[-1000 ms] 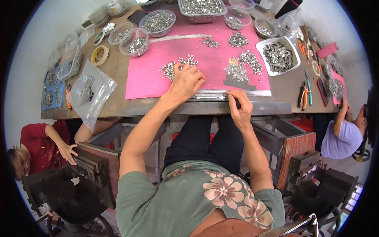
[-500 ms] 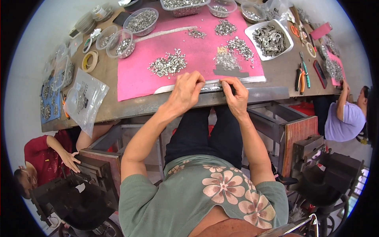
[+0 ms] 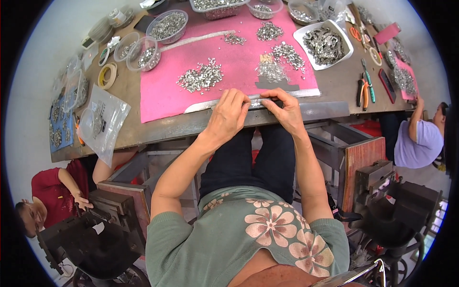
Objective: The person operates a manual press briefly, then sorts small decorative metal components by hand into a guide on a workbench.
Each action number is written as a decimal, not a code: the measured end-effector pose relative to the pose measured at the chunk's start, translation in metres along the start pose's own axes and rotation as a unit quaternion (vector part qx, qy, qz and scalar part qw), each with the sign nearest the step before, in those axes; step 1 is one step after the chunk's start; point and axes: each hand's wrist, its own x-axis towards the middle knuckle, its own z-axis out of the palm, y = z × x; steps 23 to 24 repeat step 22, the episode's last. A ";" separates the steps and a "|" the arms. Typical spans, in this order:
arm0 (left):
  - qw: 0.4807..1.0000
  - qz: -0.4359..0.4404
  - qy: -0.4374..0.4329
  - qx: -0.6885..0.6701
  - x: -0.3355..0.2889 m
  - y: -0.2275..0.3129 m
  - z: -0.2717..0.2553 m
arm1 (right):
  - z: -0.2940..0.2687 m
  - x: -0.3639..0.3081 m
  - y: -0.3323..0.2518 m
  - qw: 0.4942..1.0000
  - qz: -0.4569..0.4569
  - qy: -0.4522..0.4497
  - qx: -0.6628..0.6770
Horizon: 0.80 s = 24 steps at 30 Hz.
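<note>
At the front edge of the table, my left hand (image 3: 229,114) bends over one end of a narrow silver strip (image 3: 256,103). Its fingers and thumb are pressed together, and whatever they pinch is hidden. My right hand (image 3: 287,111) is closed at the strip's other end, its thumb on the strip; a small dark piece shows under the fingers. Just beyond lie thin clear-silver slivers (image 3: 272,71) beside a flat grey strip (image 3: 277,86). A loose pile of small shiny metal pieces (image 3: 201,76) rests on the pink mat (image 3: 162,98), beyond my left hand.
Farther back stand a white tray (image 3: 348,50) of metal pieces and several clear tubs (image 3: 184,31). Pliers (image 3: 365,93) lie at right, a tape roll (image 3: 114,71) and plastic bag (image 3: 117,112) at left. Other people sit at left, in a red top (image 3: 52,186), and right, in lilac (image 3: 420,143).
My right thumb has extended toward the left along the strip, and my left hand has shifted slightly right. The person at left has moved a hand lower on the machine.
</note>
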 end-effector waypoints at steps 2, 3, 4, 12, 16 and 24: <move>0.998 0.039 0.013 0.047 0.001 0.004 0.002 | 0.000 -0.001 0.002 1.000 0.000 0.002 0.003; 0.998 0.040 0.013 0.046 0.001 0.004 0.003 | 0.000 -0.001 0.004 1.000 -0.001 0.002 0.007; 0.998 0.043 0.014 0.053 0.000 0.003 0.003 | 0.000 -0.002 0.004 1.000 -0.001 0.004 0.006; 0.995 0.072 0.020 0.058 -0.012 -0.009 0.001 | 0.000 -0.003 0.005 1.000 -0.017 0.009 0.010; 0.981 0.121 0.028 0.150 -0.015 -0.003 -0.013 | -0.010 -0.004 -0.003 1.000 -0.005 -0.008 0.002; 0.975 -0.042 0.003 0.217 -0.051 -0.033 -0.037 | -0.037 -0.006 -0.014 0.963 -0.052 -0.159 -0.211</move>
